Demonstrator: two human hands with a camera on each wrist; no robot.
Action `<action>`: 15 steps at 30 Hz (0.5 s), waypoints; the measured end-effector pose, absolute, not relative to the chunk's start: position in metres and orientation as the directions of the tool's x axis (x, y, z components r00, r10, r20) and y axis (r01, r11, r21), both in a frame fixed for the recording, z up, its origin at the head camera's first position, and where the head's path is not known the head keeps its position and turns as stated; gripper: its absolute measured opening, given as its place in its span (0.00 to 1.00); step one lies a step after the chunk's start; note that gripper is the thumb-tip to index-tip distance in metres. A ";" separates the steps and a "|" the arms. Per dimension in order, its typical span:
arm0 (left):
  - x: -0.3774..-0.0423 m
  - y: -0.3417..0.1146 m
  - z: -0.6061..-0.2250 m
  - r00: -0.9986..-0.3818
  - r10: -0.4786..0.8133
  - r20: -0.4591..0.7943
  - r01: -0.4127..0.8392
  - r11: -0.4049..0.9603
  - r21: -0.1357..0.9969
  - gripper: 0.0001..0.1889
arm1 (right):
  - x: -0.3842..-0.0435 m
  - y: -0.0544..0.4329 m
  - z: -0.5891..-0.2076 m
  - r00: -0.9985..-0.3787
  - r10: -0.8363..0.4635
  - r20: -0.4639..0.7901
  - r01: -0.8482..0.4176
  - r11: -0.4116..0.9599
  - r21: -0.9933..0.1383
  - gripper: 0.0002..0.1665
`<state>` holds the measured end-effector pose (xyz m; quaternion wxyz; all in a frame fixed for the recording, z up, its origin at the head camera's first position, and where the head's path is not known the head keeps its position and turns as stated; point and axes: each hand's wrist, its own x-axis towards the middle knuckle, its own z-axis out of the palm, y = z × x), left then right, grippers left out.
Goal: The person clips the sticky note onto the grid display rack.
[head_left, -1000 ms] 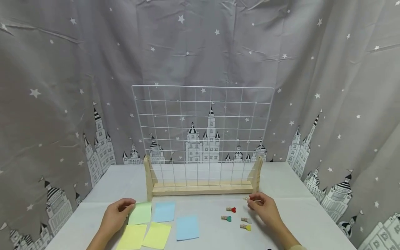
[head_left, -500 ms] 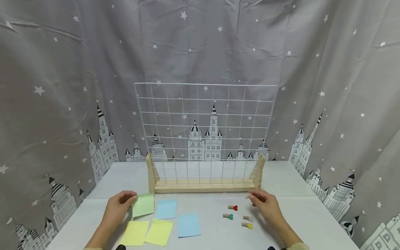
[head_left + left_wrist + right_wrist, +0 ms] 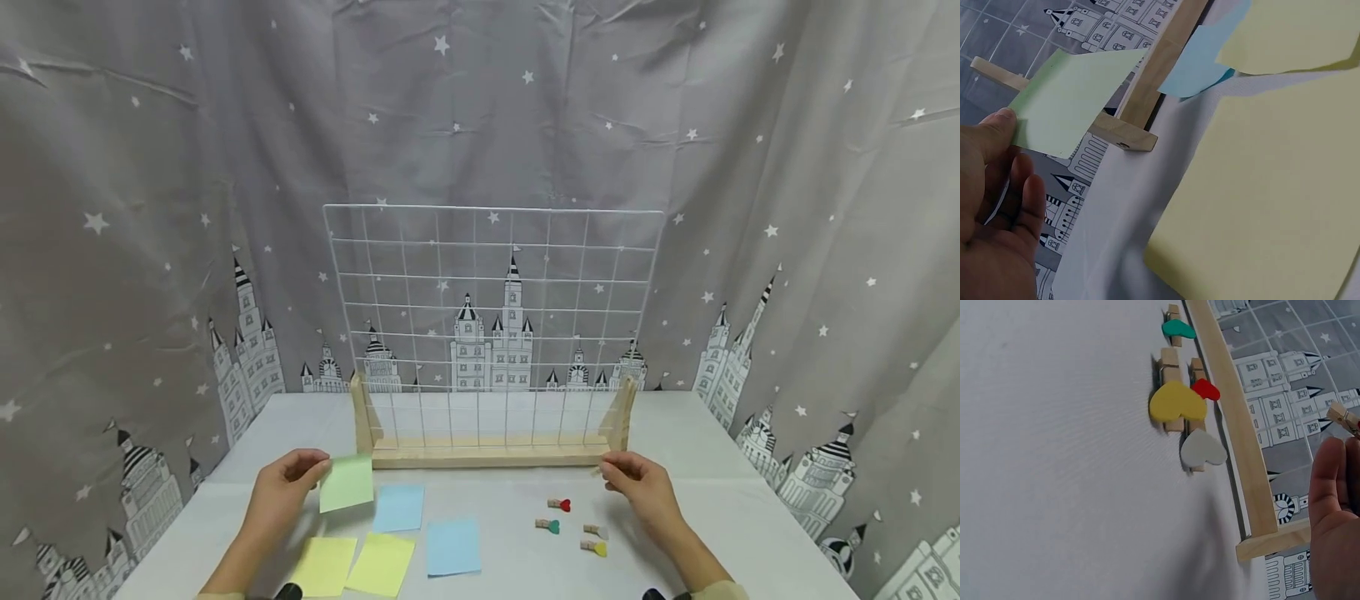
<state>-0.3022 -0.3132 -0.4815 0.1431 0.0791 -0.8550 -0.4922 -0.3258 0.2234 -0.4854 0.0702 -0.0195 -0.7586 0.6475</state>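
My left hand (image 3: 281,492) pinches a light green sticky note (image 3: 347,483) at its left edge, holding it above the table. The left wrist view shows the thumb pressed on the corner of that note. On the other side, my right hand (image 3: 643,492) pinches a small wooden clothespin (image 3: 1342,416); a sliver of red shows on it at the frame's edge, the remainder hidden by the fingers. Nearby on the table lie heart-topped clothespins: red (image 3: 559,505), teal (image 3: 548,526), white (image 3: 596,531) and yellow (image 3: 594,548).
A white wire grid (image 3: 493,207) stands in a wooden base (image 3: 487,457) behind the hands. Two blue sticky notes (image 3: 453,547) and two yellow sticky notes (image 3: 381,565) lie on the white table (image 3: 517,575). A grey curtain (image 3: 750,167) with stars and castles hangs behind.
My left hand has raised the green note off the table, away from the yellow one. My right hand has lifted its clothespin slightly toward the base's right end. The head view shifted a little.
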 end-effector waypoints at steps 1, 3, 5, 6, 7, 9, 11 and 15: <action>-0.303 -0.313 -0.480 -0.947 -0.272 0.172 0.012 0.505 0.863 0.20 | -0.326 0.223 -0.484 -0.989 0.120 0.083 -0.063 0.160 -0.985 0.19; -0.305 -0.312 -0.478 -0.945 -0.269 0.184 0.023 0.510 0.860 0.21 | -0.327 0.222 -0.482 -0.989 0.118 0.086 -0.068 0.148 -0.987 0.19; -0.305 -0.312 -0.475 -0.945 -0.266 0.190 0.028 0.513 0.858 0.21 | -0.327 0.221 -0.480 -0.989 0.117 0.086 -0.069 0.137 -0.988 0.20; -0.305 -0.311 -0.474 -0.945 -0.266 0.190 0.028 0.513 0.858 0.21 | -0.327 0.220 -0.478 -0.990 0.116 0.084 -0.068 0.132 -0.989 0.20; -0.305 -0.311 -0.472 -0.946 -0.264 0.191 0.029 0.515 0.857 0.21 | -0.326 0.219 -0.477 -0.990 0.115 0.084 -0.069 0.128 -0.989 0.20; -0.305 -0.310 -0.468 -0.947 -0.261 0.190 0.029 0.516 0.856 0.21 | -0.325 0.217 -0.474 -0.990 0.108 0.086 -0.071 0.129 -0.989 0.21; -0.305 -0.310 -0.464 -0.948 -0.259 0.185 0.027 0.514 0.858 0.22 | -0.325 0.214 -0.470 -0.991 0.098 0.096 -0.082 0.130 -0.988 0.22; -0.307 -0.308 -0.455 -0.949 -0.258 0.179 0.031 0.491 0.871 0.23 | -0.327 0.207 -0.460 -0.989 0.071 0.130 -0.120 0.134 -0.984 0.21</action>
